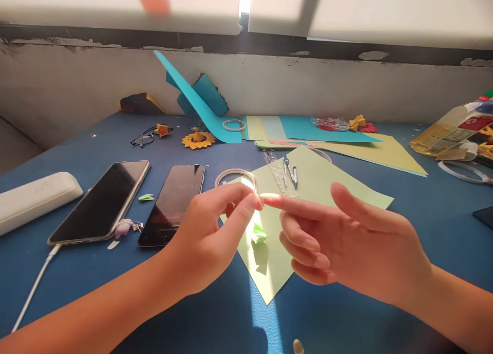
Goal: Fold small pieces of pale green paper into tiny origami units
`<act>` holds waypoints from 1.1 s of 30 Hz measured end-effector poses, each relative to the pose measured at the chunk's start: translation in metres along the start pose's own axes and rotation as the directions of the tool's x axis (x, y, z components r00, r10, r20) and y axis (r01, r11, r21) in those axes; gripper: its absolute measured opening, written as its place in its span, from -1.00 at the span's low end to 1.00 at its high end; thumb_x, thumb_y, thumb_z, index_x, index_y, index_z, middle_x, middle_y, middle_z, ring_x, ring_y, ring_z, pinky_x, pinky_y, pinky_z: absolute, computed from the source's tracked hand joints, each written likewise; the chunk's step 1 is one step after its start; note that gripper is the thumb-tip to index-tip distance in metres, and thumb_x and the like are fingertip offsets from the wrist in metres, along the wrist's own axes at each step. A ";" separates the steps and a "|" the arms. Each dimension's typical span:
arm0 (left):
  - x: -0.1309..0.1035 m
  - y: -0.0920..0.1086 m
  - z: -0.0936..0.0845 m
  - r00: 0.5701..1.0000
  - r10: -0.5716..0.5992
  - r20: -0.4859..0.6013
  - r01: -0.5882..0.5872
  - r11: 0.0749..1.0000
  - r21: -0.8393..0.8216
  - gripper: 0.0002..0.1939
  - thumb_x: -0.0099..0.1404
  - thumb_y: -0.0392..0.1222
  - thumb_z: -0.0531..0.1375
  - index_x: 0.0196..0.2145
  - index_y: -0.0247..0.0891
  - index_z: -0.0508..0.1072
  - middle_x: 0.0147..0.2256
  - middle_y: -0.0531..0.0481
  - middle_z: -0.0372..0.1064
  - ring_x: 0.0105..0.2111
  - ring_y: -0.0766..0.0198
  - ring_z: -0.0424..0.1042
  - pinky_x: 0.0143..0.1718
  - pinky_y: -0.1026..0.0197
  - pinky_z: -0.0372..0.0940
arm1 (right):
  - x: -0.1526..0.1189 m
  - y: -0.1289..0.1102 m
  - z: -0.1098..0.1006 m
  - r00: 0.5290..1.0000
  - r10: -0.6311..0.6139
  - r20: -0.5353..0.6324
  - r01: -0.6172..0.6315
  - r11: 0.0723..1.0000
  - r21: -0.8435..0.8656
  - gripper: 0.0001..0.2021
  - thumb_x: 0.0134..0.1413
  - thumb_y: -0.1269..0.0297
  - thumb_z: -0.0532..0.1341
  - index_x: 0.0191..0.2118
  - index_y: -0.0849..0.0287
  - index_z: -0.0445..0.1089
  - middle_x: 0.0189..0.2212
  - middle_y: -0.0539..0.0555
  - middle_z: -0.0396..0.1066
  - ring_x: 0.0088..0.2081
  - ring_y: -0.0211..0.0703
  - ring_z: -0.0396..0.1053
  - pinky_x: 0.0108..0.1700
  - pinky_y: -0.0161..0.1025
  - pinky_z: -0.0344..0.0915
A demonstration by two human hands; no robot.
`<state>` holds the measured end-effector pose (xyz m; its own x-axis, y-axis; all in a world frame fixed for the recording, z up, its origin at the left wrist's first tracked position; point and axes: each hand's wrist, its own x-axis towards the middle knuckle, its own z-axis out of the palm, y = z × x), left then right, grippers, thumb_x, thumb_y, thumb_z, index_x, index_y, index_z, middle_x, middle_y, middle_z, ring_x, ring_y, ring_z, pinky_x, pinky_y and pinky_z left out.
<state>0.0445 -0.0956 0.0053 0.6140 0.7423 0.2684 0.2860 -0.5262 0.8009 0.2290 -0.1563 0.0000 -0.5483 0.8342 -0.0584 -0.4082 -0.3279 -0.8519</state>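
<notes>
Left hand [215, 230], thumb and forefinger pinched together, meets the outstretched forefinger of an open right hand [346, 241] above light green paper [319, 174] on a blue desk [215, 318]

Phone screen [174, 198]: faint digits ending "0:01"

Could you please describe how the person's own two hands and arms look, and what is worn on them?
The left hand and the right hand have slender fingers and no gloves. No sleeve, watch or bracelet shows on either forearm. I see no ring, but some fingers are partly hidden.
</notes>
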 end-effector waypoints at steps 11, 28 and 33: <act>-0.003 0.005 0.004 0.998 0.049 -0.050 -0.048 0.998 0.033 -0.77 0.20 -0.30 0.02 -0.60 -0.28 0.24 -0.64 0.13 0.07 -0.61 0.44 0.06 -0.62 0.37 0.02 | -0.001 0.001 0.000 0.988 -0.137 -0.077 0.102 0.931 -0.349 -0.60 0.18 0.01 -0.09 -0.04 -0.03 0.37 -0.55 0.00 0.05 -0.51 -0.29 0.02 -0.47 -0.31 0.05; -0.008 0.001 0.009 0.991 0.128 0.026 -0.128 0.992 0.007 -0.79 0.29 -0.27 -0.04 -0.47 -0.26 0.29 -0.55 0.08 0.17 -0.57 0.41 0.14 -0.62 0.34 0.06 | -0.001 0.004 0.015 0.856 -0.381 -0.348 0.005 0.681 -0.733 -0.91 0.01 0.26 0.21 -0.38 0.13 0.44 -0.49 -0.01 0.34 -0.51 -0.37 0.21 -0.51 -0.41 0.20; -0.009 -0.001 0.012 0.982 0.184 0.039 -0.186 0.981 0.050 -0.82 0.27 -0.34 -0.03 -0.48 -0.28 0.26 -0.58 0.09 0.16 -0.61 0.43 0.12 -0.63 0.35 0.06 | 0.000 0.007 0.015 0.853 -0.347 -0.389 -0.017 0.728 -0.685 -0.90 -0.01 0.26 0.23 -0.34 0.13 0.44 -0.46 0.00 0.35 -0.51 -0.37 0.19 -0.51 -0.40 0.20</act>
<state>0.0477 -0.1068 -0.0048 0.6844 0.6159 0.3902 0.2035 -0.6753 0.7089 0.2154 -0.1647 0.0019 -0.0418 0.9982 0.0433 0.2121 0.0512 -0.9759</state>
